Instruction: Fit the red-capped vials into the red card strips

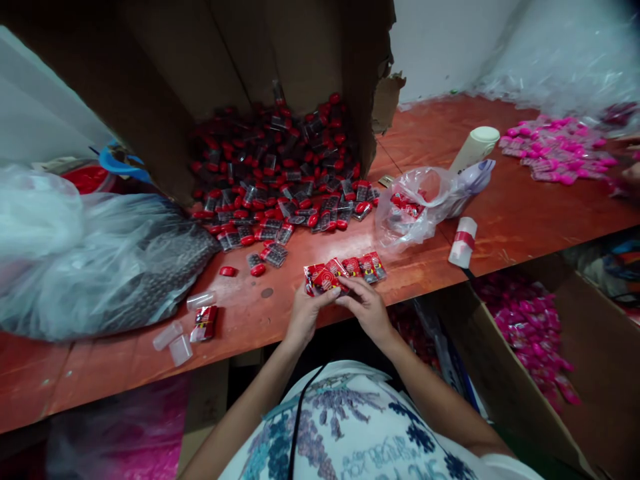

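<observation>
My left hand (304,317) is closed on the near end of a red printed packet (325,277), thumb along its lower edge. My right hand (369,310) pinches the same packet's right side, fingertips close to the left thumb. Just beyond, more red printed packets (371,268) lie in a row on the red table (280,307). To the left sit a small stack of red packets (204,324), several clear plastic tubes (181,349) and a red cap (228,271). Near them lie clear containers of dark beads with red caps (274,254).
A tipped cardboard box (295,53) spills many red-capped containers. At left lies a plastic bag of dark beads (150,267). To the right are an open plastic bag (420,207), a pale bottle (475,148), a white roll (463,242) and pink containers (560,150) near another person's hand (633,175).
</observation>
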`<state>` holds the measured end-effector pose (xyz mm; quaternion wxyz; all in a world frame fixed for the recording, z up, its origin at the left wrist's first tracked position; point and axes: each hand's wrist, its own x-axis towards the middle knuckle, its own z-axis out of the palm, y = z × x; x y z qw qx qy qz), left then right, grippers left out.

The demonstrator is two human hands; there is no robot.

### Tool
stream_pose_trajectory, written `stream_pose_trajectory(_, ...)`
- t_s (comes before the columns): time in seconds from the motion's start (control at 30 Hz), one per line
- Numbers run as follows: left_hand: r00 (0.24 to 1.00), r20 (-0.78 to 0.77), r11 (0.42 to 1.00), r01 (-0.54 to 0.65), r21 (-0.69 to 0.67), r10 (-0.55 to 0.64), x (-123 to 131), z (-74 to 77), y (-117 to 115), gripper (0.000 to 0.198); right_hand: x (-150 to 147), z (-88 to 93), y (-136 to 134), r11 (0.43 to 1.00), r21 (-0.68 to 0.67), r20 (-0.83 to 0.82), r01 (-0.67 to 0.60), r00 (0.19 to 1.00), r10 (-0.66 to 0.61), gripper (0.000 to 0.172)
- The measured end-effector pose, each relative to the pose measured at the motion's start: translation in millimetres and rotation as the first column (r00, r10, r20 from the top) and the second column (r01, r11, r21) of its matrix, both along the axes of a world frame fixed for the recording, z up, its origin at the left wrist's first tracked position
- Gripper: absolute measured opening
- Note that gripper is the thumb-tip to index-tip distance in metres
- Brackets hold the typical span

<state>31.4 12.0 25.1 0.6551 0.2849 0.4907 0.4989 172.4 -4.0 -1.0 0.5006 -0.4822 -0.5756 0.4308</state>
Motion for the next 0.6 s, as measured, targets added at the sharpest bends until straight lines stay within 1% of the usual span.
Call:
stream_pose_trajectory(0.07,0.998,0.053,0.998,-0.026,-0.056,0.029,-3,-0.7,2,0.032,5,-6.3,2,0.995,0.004,0.042,0.098,0.994,-0.098,0.036)
stream_pose_trajectory(0.17,0.98,0.148,0.983,-0.112,-0.146,0.133,-11,-1.4,7,0.028,14,-12.5,8,0.974,0.044,0.196,0.224,0.954,-0.228,0.037)
stream_pose_trajectory(0.23,0.964,0.204,0.977,-0.136,-0.167,0.169,-15,-1.4,9,0.025,16,-11.4,13,0.959,0.09,0.303,0.268,0.91,-0.282,0.04)
stream_pose_trajectory(0.27,0.958,0.226,0.976,-0.139,-0.168,0.176,-16,-1.3,10,0.024,14,-9.1,14,0.957,0.112,0.332,0.267,0.898,-0.29,0.039)
stream_pose_trajectory(0.3,0.954,0.242,0.976,-0.14,-0.17,0.179,-16,-1.1,10,0.022,10,-5.9,15,0.96,0.127,0.342,0.248,0.898,-0.277,0.038)
stream_pose_trajectory(0.37,0.95,0.257,0.973,-0.131,-0.188,0.177,-15,-0.8,8,0.02,-4,1.2,16,0.979,0.124,0.305,0.16,0.933,-0.192,0.036)
stream_pose_trajectory(0.43,0.951,0.26,0.973,-0.113,-0.202,0.165,-14,-1.0,7,0.02,-19,7.4,18,0.995,0.082,0.229,0.056,0.971,-0.074,0.036)
stream_pose_trajectory(0.5,0.957,0.239,0.976,-0.125,-0.181,0.167,-15,-1.7,6,0.02,-30,12.3,22,0.999,0.049,0.194,-0.001,0.981,-0.009,0.037)
stream_pose_trajectory(0.53,0.96,0.214,0.976,-0.148,-0.16,0.181,-17,-2.0,7,0.019,-33,14.7,25,0.998,0.05,0.209,-0.028,0.978,0.017,0.037)
stream_pose_trajectory(0.6,0.961,0.172,0.973,-0.2,-0.118,0.219,-23,-2.2,8,0.019,-33,20.1,34,0.99,0.077,0.296,-0.114,0.951,0.087,0.037)
